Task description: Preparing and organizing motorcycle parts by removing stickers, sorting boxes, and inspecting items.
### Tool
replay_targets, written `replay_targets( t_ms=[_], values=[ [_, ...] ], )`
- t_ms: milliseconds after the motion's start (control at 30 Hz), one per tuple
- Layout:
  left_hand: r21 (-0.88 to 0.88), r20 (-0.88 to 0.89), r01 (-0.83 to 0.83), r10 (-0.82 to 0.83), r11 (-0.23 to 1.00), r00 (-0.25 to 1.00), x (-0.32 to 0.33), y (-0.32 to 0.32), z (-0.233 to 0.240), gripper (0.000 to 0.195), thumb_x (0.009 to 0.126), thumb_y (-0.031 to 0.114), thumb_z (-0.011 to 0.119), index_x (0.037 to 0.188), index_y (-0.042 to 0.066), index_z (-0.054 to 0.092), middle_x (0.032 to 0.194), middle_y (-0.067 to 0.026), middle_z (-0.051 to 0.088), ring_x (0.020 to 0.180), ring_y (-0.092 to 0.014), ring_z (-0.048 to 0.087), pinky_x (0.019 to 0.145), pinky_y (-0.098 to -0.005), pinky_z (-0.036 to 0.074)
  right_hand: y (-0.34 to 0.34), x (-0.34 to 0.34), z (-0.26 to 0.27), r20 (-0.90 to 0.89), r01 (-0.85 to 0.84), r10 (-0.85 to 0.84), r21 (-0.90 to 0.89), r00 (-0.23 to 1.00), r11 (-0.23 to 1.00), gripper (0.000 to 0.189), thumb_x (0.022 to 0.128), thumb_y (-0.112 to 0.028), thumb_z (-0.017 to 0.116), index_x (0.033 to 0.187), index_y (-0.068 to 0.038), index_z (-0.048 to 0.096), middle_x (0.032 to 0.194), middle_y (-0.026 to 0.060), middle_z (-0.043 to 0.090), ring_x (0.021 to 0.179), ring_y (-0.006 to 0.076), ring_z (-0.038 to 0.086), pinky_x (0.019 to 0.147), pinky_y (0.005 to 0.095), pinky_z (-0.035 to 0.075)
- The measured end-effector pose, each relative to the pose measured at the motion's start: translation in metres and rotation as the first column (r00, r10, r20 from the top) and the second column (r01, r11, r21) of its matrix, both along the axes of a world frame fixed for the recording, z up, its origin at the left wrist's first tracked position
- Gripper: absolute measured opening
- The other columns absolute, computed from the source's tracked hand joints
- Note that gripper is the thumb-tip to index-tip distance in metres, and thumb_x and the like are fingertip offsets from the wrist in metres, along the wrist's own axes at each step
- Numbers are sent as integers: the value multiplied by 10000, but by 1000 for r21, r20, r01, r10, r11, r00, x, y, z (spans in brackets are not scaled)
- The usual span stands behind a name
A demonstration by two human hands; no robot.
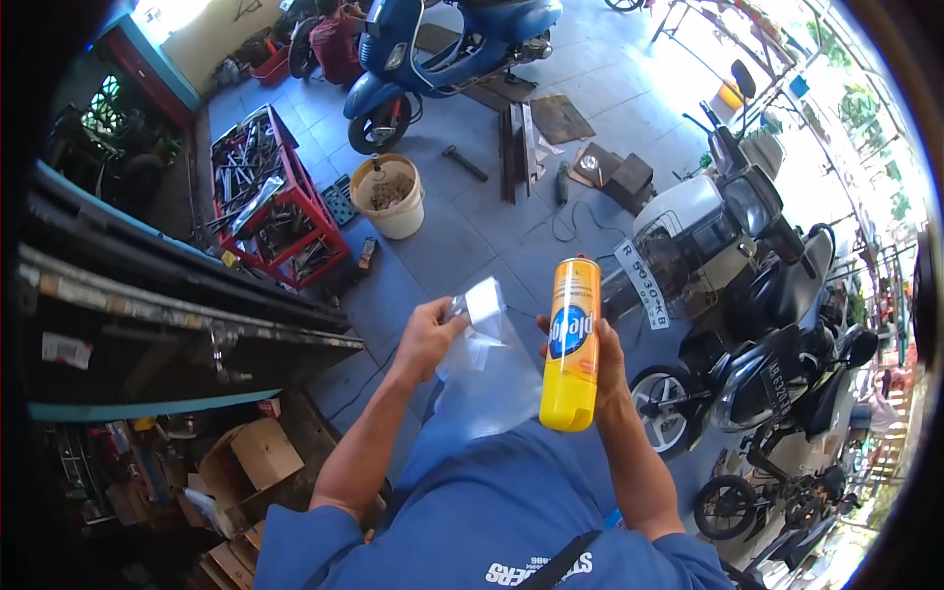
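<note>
In front of my body, my left hand pinches the upper edge of a clear plastic bag. The bag hangs down towards my blue shirt, and I cannot tell whether anything lies inside it. To its right, my right hand is wrapped around a yellow and orange Pledge spray can. The can is nearly upright in the picture, with its small red nozzle at the far end and its yellow base towards me. Part of my right hand's fingers is hidden behind the can.
A red tool rack full of hand tools stands at the left, beside a white bucket. Ahead is a blue scooter, with a person crouching by it. Parked motorcycles line the right. Cardboard boxes sit at lower left.
</note>
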State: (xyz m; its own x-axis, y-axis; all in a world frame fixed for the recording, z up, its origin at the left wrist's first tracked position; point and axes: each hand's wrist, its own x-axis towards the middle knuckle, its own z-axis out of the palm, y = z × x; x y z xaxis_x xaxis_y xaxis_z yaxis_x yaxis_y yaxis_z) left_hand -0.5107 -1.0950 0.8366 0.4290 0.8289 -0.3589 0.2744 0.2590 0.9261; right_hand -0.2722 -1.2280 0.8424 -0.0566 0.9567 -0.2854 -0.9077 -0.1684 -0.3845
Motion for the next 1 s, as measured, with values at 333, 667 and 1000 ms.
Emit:
replay_targets(
  t_ms=[333,667,1000],
  values=[
    [-221,202,-133,179,966,963,68,171,-29,150,981,122,641,1002,-16,698,848,-33,675,713,-90,590,634,-273,484,178,42,6,-12,-71,70,-19,997,997,888,804,-447,805,1454,-10,388,1352,186,571,971,325,724,794,471,645],
    [-277,67,-284,314,918,947,139,334,-69,267,822,-15,795,1021,10,620,993,-97,685,857,-169,650,732,-325,555,381,120,-57,-161,-361,348,-58,924,931,700,842,-414,782,1334,4,511,1092,171,698,964,289,729,868,461,613],
    [-395,165,-411,504,822,848,229,477,-48,361,899,54,740,1225,-11,598,1177,-111,672,1031,-210,665,899,-376,554,557,176,-54,-176,-422,393,-180,903,889,658,843,-395,779,1318,-13,533,1096,151,701,965,288,724,906,457,596]
  ],
)
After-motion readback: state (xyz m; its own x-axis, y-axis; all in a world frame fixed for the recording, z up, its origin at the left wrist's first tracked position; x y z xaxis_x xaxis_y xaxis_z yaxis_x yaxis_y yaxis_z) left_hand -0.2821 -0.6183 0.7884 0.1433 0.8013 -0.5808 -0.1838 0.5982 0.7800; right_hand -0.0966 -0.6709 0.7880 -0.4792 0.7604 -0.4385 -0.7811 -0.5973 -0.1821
